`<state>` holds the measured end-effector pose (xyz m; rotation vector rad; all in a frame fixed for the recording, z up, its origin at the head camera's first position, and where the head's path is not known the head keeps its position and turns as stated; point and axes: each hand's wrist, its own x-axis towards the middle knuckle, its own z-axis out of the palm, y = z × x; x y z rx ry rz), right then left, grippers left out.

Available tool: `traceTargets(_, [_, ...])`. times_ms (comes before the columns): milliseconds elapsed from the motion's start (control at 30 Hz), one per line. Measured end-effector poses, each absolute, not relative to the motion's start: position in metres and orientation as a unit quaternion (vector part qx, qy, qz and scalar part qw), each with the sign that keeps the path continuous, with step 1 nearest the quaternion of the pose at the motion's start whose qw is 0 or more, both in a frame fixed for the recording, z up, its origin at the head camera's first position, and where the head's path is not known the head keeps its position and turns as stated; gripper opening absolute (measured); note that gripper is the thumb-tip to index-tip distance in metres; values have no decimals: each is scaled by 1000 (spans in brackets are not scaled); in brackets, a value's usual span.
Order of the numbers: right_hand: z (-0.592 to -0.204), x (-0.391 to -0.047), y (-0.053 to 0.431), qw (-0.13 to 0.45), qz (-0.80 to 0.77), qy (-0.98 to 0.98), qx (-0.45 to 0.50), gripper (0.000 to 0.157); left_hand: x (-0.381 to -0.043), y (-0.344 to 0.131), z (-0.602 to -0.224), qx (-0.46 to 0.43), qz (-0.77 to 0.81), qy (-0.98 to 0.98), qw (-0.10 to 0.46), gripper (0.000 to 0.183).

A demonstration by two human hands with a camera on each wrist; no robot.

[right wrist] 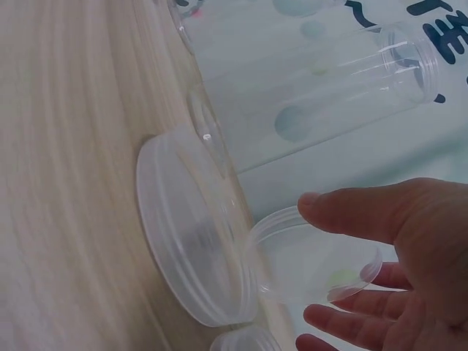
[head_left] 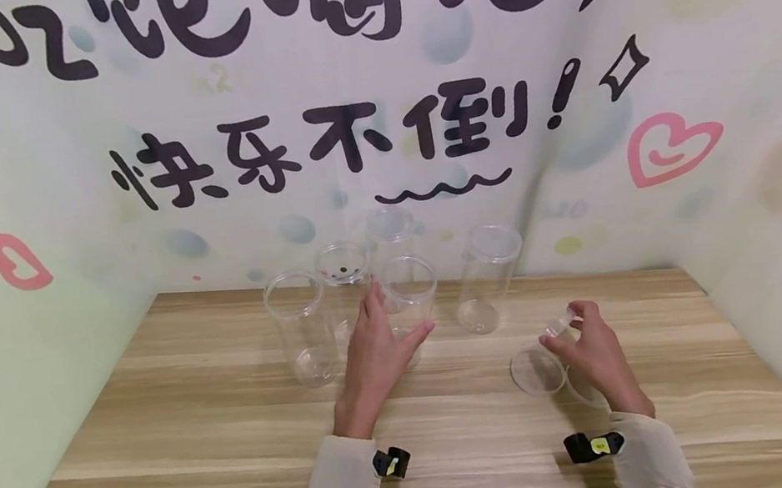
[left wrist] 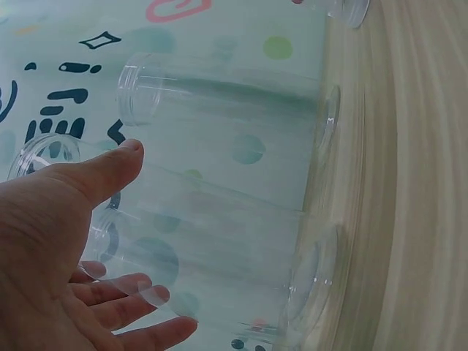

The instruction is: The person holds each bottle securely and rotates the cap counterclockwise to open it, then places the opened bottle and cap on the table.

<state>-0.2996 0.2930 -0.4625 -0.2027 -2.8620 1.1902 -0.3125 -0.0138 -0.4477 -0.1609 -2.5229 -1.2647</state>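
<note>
Several clear plastic jars stand upright toward the back of the table. My left hand (head_left: pixel 374 348) holds one jar (head_left: pixel 418 303), with the thumb on its right side and the fingers on its left. In the left wrist view, fingertips show partly through the clear wall of this jar (left wrist: pixel 219 219). At the right, my right hand (head_left: pixel 596 348) pinches a clear round lid (right wrist: pixel 314 259) between thumb and fingers, tilted above the table. Below that hand lie a second clear lid (head_left: pixel 537 370) and a third lid (head_left: pixel 582 386), which the hand partly covers.
A jar (head_left: pixel 298 334) stands left of my left hand, with another jar (head_left: pixel 343 268) behind it. One more jar (head_left: pixel 485 289) stands between the hands, near the back edge. A printed wall sheet (head_left: pixel 345 141) rises behind the wood-grain table (head_left: pixel 189 468).
</note>
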Motion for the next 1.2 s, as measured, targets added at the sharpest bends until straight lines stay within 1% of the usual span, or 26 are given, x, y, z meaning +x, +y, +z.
traceTargets(233, [-465, -300, 293, 9, 391, -918, -74, 81, -313, -14, -449, -54, -440, -883, 154, 106])
traceTargets(500, [-467, -301, 297, -3, 366, -928, -73, 85, -313, -16, -449, -42, -448, -881, 146, 102])
traceTargets(733, [-468, -302, 298, -12, 348, -935, -63, 82, -314, -19, -450, -43, -445, -880, 158, 95])
traceTargets(1200, [-471, -303, 297, -16, 331, -941, -69, 80, -312, -25, -447, -36, -455, -879, 138, 98])
